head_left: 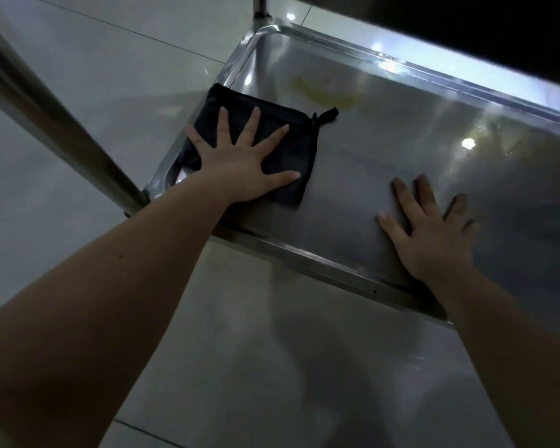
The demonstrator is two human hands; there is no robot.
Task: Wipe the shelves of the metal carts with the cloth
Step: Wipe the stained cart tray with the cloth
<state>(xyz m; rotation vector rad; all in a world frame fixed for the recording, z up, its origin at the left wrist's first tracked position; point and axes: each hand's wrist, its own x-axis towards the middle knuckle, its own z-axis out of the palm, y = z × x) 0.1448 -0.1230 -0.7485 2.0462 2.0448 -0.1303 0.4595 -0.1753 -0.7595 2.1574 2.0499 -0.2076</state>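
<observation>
Stainless steel fills most of the view: a lower cart shelf (385,150) with a raised rim, glossy and slick-looking, catching ceiling lights. On its left end, at about ten o'clock from the frame's centre, lies a folded dark cloth (282,156), its small hanging loop (327,114) pointing toward two o'clock. The left hand (243,160) lies flat on the cloth with fingers spread, pressing rather than pinching, so nothing is clasped. The right hand (434,231), at about four o'clock from the cloth and well apart from it, rests palm-down on bare metal, open and empty, seemingly bracing. A yellowish smear (320,92) sits at one o'clock from the cloth, just beyond it. The cloth looks soft, light and limp; it should slide easily on smooth steel and may bunch, so an even flat-palm press over its middle seems the best hold.
</observation>
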